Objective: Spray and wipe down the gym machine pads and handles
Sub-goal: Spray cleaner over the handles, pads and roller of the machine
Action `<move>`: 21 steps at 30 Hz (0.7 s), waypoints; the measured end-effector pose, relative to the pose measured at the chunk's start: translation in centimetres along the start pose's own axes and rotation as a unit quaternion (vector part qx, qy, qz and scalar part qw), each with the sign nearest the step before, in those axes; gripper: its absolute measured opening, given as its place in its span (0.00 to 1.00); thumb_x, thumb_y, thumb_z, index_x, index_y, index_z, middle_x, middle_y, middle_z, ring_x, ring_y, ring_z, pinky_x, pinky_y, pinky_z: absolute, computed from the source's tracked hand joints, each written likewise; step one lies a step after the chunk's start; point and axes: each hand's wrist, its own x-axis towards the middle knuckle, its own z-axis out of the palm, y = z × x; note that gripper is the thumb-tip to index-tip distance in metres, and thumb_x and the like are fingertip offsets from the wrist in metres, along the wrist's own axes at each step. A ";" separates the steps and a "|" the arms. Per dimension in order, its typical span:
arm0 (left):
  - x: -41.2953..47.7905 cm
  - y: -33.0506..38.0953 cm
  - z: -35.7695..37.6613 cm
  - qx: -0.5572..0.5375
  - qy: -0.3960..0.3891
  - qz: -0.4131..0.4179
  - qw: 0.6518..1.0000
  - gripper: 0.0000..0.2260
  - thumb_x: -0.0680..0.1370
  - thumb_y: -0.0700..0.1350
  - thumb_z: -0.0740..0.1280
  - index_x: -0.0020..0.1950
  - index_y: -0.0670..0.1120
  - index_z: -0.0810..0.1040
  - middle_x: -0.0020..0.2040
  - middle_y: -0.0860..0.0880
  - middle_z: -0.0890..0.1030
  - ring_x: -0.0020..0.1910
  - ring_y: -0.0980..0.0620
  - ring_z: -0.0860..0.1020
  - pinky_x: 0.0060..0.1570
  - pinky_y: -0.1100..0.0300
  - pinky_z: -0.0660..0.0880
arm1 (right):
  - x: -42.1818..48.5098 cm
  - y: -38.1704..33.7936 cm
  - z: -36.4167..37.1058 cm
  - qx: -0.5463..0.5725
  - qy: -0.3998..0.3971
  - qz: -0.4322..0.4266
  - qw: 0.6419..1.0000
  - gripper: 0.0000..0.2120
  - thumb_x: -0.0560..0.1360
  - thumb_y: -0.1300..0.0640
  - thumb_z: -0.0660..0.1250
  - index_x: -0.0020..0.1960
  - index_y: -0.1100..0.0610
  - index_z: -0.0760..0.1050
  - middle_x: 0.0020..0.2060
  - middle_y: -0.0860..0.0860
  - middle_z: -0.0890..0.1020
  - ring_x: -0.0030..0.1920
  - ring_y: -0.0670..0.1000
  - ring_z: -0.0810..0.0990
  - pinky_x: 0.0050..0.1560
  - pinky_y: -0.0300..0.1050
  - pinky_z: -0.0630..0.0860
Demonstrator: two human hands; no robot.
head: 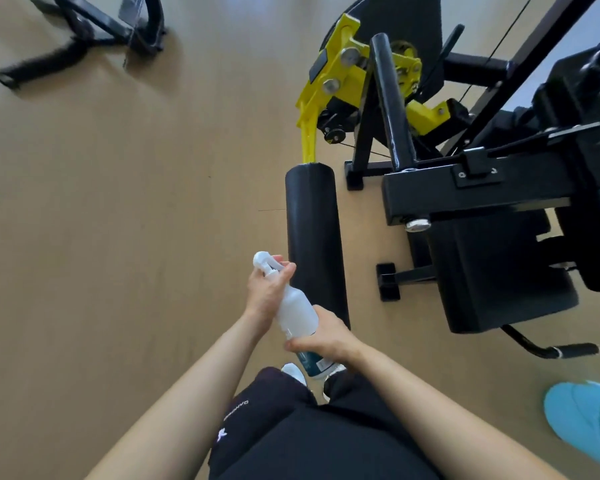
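A white spray bottle (297,311) with a dark teal label is held in both hands just left of a black roller pad (312,230). My left hand (265,294) grips the neck under the white trigger head, a finger curled at the trigger. My right hand (321,336) is wrapped round the bottle's lower body. The nozzle points up and left, away from the pad. The roller pad hangs from a yellow lever arm (329,88) of the black gym machine. A black seat pad (499,271) lies to the right.
The machine's black frame (465,188) and upright bar (394,102) fill the upper right. A grip handle (575,349) sticks out low right. A turquoise cloth-like object (582,417) sits at the right edge. Another machine's black base (84,32) stands on the wooden floor top left.
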 end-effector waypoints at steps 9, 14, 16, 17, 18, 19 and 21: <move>4.4 2.6 1.7 0.051 -0.005 -0.017 0.999 0.14 0.81 0.55 0.69 0.42 0.46 0.80 0.38 0.50 0.83 0.43 0.48 0.80 0.55 0.48 0.78 | 3.6 -0.7 -1.1 0.063 0.005 -0.002 0.998 0.31 0.60 0.43 0.81 0.58 0.46 0.72 0.53 0.48 0.82 0.53 0.49 0.83 0.55 0.50 0.83; 8.2 4.6 0.5 -0.006 -0.205 -0.043 0.978 0.15 0.78 0.52 0.73 0.54 0.43 0.75 0.48 0.48 0.79 0.46 0.47 0.81 0.47 0.50 0.80 | 6.6 -2.6 0.5 0.185 0.056 0.024 0.981 0.32 0.61 0.47 0.82 0.61 0.48 0.74 0.54 0.51 0.84 0.54 0.51 0.85 0.56 0.54 0.84; 9.5 4.6 -0.7 0.037 -0.302 -0.051 0.951 0.20 0.75 0.57 0.74 0.55 0.43 0.75 0.49 0.45 0.78 0.48 0.46 0.80 0.50 0.49 0.78 | 7.8 -4.0 1.5 0.246 0.102 0.033 0.963 0.35 0.61 0.47 0.82 0.64 0.47 0.73 0.56 0.51 0.83 0.56 0.51 0.84 0.58 0.54 0.83; 10.1 4.4 -1.5 0.066 -0.350 -0.059 0.933 0.25 0.73 0.60 0.74 0.58 0.42 0.76 0.50 0.44 0.79 0.50 0.46 0.81 0.51 0.48 0.78 | 8.3 -4.7 2.1 0.266 0.126 0.040 0.955 0.36 0.60 0.47 0.82 0.65 0.46 0.73 0.57 0.51 0.82 0.57 0.51 0.84 0.59 0.54 0.83; 10.6 4.4 -2.3 0.084 -0.397 -0.074 0.911 0.29 0.72 0.62 0.74 0.61 0.41 0.76 0.51 0.43 0.81 0.51 0.46 0.82 0.52 0.48 0.78 | 8.8 -5.3 2.9 0.288 0.148 0.046 0.945 0.37 0.60 0.48 0.83 0.66 0.46 0.72 0.57 0.51 0.82 0.58 0.51 0.83 0.60 0.54 0.82; 11.2 4.7 -3.1 0.094 -0.438 -0.090 0.889 0.30 0.71 0.62 0.74 0.63 0.42 0.76 0.52 0.42 0.81 0.52 0.45 0.82 0.52 0.49 0.79 | 9.3 -6.1 3.9 0.311 0.165 0.049 0.935 0.38 0.60 0.49 0.83 0.66 0.47 0.71 0.58 0.52 0.82 0.59 0.51 0.83 0.60 0.55 0.82; 12.6 6.0 -4.2 0.133 -0.495 -0.085 0.855 0.31 0.70 0.60 0.76 0.64 0.43 0.75 0.54 0.43 0.82 0.51 0.46 0.83 0.47 0.53 0.80 | 9.8 -7.5 5.4 0.384 0.200 0.051 0.900 0.39 0.60 0.49 0.80 0.66 0.50 0.66 0.62 0.57 0.78 0.61 0.54 0.82 0.62 0.57 0.81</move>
